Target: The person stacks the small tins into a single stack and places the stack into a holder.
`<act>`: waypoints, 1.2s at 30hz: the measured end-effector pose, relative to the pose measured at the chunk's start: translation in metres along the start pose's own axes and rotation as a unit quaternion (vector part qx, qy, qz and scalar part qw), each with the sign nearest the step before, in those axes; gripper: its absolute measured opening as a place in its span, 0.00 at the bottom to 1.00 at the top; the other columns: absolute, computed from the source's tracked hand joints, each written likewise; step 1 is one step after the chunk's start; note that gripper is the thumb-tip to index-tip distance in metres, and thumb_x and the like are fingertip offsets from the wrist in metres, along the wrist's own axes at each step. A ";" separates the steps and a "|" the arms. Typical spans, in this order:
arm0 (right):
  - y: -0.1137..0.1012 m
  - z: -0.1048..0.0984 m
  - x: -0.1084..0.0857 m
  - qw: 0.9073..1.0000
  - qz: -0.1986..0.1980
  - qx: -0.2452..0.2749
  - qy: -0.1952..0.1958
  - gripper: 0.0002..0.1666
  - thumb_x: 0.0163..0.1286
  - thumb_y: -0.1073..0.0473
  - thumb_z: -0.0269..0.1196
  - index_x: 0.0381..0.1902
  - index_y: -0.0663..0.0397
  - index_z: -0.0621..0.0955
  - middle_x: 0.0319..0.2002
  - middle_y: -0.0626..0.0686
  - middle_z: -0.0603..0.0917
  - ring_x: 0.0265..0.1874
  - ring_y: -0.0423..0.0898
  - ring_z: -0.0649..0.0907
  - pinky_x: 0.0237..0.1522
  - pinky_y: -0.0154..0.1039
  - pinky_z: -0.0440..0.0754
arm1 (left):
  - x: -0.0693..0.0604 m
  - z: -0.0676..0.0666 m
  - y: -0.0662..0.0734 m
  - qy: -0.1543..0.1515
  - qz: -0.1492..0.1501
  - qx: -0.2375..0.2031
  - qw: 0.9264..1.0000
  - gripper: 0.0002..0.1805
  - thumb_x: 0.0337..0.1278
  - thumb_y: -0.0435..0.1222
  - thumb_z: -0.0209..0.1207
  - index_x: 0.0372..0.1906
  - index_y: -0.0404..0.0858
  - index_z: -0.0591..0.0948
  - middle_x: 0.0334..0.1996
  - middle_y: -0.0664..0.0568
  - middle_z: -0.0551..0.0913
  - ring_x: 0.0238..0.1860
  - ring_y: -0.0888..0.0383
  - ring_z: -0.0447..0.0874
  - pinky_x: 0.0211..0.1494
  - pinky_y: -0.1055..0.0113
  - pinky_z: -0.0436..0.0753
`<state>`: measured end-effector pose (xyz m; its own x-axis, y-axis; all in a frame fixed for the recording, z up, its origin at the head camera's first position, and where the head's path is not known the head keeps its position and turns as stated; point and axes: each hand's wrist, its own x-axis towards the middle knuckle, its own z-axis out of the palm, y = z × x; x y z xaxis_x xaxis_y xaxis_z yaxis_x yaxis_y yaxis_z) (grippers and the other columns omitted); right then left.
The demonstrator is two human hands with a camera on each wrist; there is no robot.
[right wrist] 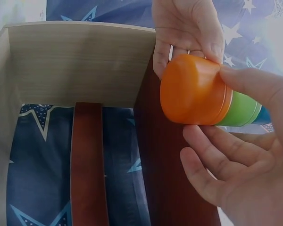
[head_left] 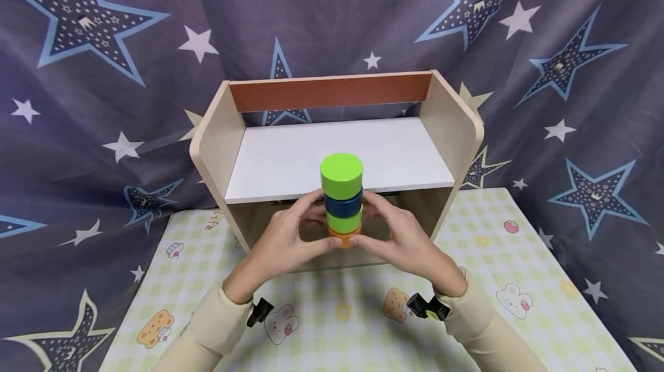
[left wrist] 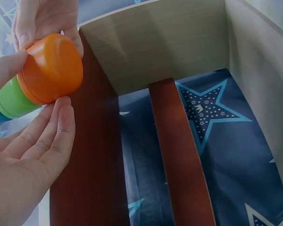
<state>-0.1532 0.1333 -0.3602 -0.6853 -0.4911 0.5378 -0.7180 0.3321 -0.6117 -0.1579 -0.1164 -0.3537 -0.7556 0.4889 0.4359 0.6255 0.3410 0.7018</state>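
A column of stacked round cup-like pieces (head_left: 341,176) stands upright between both hands, in front of the shelf. From the top its colours run bright green, dark blue, green and orange. My left hand (head_left: 293,233) grips it from the left, and my right hand (head_left: 396,236) from the right. Both thumbs press the near side low down, by the orange piece (head_left: 345,237), while the fingers reach round behind. Seen in the left wrist view, the orange piece (left wrist: 54,68) has a smooth, rounded end. Fingers of both hands surround the same orange end (right wrist: 193,89) in the right wrist view.
Behind the hands stands a small wooden shelf unit (head_left: 210,135) with a white top board (head_left: 332,147) and a brown back rail (head_left: 332,92). Under the board is an open compartment. A checked cloth (head_left: 332,314) covers the table; a star-patterned curtain (head_left: 332,14) hangs behind.
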 end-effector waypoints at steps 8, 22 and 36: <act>-0.003 -0.006 0.008 1.000 -0.011 0.000 0.021 0.47 0.61 0.62 0.75 0.74 0.51 0.66 0.53 0.49 0.85 0.48 0.43 0.83 0.52 0.47 0.81 | 0.007 -0.007 0.008 0.011 0.008 0.012 1.000 0.47 0.51 0.45 0.75 0.74 0.49 0.65 0.51 0.58 0.85 0.47 0.64 0.84 0.52 0.60 0.83; -0.009 -0.018 0.024 0.999 -0.013 0.025 0.040 0.44 0.60 0.65 0.75 0.72 0.56 0.68 0.53 0.51 0.85 0.47 0.45 0.84 0.51 0.50 0.82 | 0.023 -0.017 0.020 0.020 0.019 0.002 1.000 0.46 0.50 0.43 0.76 0.74 0.49 0.65 0.50 0.59 0.86 0.46 0.63 0.84 0.49 0.59 0.83; -0.010 -0.028 0.045 0.995 0.006 0.086 0.041 0.41 0.63 0.69 0.71 0.72 0.56 0.69 0.56 0.54 0.83 0.51 0.48 0.83 0.55 0.48 0.80 | 0.041 -0.028 0.020 0.036 0.023 -0.004 0.999 0.45 0.53 0.46 0.74 0.75 0.53 0.64 0.52 0.60 0.85 0.47 0.63 0.84 0.51 0.60 0.83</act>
<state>-0.1801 0.1302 -0.3137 -0.7059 -0.4180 0.5719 -0.6836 0.1903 -0.7046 -0.1817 -0.1123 -0.3062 -0.7378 0.4454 0.5073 0.6590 0.3124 0.6842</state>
